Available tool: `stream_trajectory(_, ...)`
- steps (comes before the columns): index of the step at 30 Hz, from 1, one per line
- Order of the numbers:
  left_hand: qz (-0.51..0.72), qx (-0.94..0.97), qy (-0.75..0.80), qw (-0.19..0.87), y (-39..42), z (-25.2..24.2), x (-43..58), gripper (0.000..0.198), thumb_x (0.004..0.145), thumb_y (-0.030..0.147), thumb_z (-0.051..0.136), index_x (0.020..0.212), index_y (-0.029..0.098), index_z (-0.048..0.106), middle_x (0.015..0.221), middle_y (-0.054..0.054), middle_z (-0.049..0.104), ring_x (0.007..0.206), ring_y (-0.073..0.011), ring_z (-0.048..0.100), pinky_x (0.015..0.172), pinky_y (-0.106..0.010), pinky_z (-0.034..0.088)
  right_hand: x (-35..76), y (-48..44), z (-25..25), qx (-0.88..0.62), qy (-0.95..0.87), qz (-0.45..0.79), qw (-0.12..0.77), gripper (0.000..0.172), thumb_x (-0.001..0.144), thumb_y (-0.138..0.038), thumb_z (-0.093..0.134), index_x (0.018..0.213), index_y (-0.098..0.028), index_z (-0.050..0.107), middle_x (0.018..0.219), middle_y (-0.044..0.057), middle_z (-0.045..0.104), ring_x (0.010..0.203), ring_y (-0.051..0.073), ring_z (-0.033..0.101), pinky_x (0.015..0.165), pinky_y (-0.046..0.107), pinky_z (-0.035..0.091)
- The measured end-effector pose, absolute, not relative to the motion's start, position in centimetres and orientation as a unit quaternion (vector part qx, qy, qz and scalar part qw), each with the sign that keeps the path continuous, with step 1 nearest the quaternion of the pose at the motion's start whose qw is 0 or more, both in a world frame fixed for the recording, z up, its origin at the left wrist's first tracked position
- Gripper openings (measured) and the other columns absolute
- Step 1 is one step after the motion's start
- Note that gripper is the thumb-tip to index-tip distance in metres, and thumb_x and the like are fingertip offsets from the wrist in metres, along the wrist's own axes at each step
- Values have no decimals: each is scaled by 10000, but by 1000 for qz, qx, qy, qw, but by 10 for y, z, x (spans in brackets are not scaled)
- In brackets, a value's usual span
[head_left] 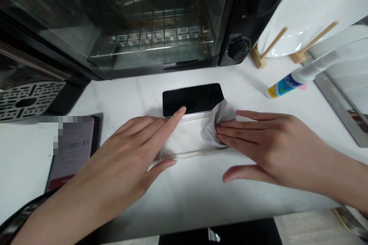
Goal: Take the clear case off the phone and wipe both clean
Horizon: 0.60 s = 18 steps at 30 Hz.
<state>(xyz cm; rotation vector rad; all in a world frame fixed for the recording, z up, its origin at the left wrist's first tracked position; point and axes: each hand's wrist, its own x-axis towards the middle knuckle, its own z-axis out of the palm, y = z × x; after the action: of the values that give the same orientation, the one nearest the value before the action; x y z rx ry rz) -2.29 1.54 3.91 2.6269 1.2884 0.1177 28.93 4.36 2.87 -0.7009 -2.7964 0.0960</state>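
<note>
A clear phone case [186,138] lies flat on the white counter. My left hand [138,149] spans its left end, with the index finger at the far edge and the thumb at the near edge. My right hand [267,141] presses a crumpled grey cleaning cloth [214,126] onto the case's right end under its fingertips, the thumb held apart. Just beyond the case is a smartphone [192,99] with a dark screen, lying face up. My left index fingertip reaches the phone's near edge, though I cannot tell whether it touches.
A black toaster oven [155,69] stands along the back. On the left, another phone [71,153] shows a running timer. To the right are a spray bottle [287,84] and a white plate [313,15] on a wooden rack [258,59]. The counter's front edge runs below my hands.
</note>
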Motion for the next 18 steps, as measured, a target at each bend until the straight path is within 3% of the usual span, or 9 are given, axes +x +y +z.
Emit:
stream_trajectory(3, 51, 897, 413, 146, 14, 35, -10, 898, 991, 404, 694, 1705, 259, 169, 1435, -91, 637, 1275, -280, 587, 1142, -436, 451, 281, 39, 16, -216, -966, 59, 126, 751, 1056, -651, 456, 1368, 1, 660, 1390, 211, 700, 1263, 334, 701, 1089, 462, 562)
stream_trajectory(6, 72, 898, 399, 172, 6, 30, 7, 930, 957, 417, 743, 1691, 248, 197, 1431, -87, 637, 1272, -261, 580, 1131, -408, 460, 271, 31, 8, -143, -971, 150, 118, 855, 1007, -688, 546, 1530, -13, 508, 1576, 187, 545, 1502, 315, 492, 1284, 453, 363)
stream_trajectory(8, 73, 894, 407, 175, 2, 28, 10, 943, 951, 420, 751, 1689, 236, 193, 1391, -88, 656, 1242, -262, 592, 1110, -410, 474, 269, 28, 8, -111, -967, 198, 116, 833, 1001, -677, 572, 1542, -47, 502, 1581, 151, 552, 1530, 279, 457, 1327, 443, 277)
stream_trajectory(10, 65, 889, 420, 169, 1, 30, 5, 944, 954, 414, 747, 1694, 238, 188, 1367, -88, 668, 1223, -269, 599, 1091, -416, 485, 271, 29, 13, -103, -962, 220, 125, 699, 1028, -631, 565, 1459, -81, 600, 1482, 120, 658, 1429, 237, 581, 1298, 404, 339)
stream_trajectory(14, 53, 885, 443, 136, 5, 35, -14, 938, 963, 372, 735, 1705, 283, 167, 1441, -90, 639, 1262, -289, 590, 1101, -446, 471, 283, 39, 21, -157, -962, 152, 164, 449, 1078, -504, 542, 1131, -127, 781, 1169, 82, 820, 1057, 207, 788, 1080, 360, 569)
stream_trajectory(16, 53, 883, 447, 134, 7, 35, -16, 955, 953, 372, 750, 1705, 288, 168, 1456, -87, 634, 1277, -288, 591, 1110, -447, 467, 285, 42, 21, -204, -959, 80, 178, 450, 1077, -485, 546, 1077, -110, 794, 1079, 103, 833, 981, 242, 804, 1026, 410, 607)
stream_trajectory(18, 61, 883, 441, 147, 7, 33, -10, 986, 924, 393, 786, 1699, 277, 186, 1452, -84, 640, 1278, -277, 597, 1115, -429, 471, 282, 42, 17, -219, -959, 48, 174, 522, 1062, -526, 552, 1167, -63, 771, 1141, 153, 815, 1051, 288, 790, 1020, 450, 612)
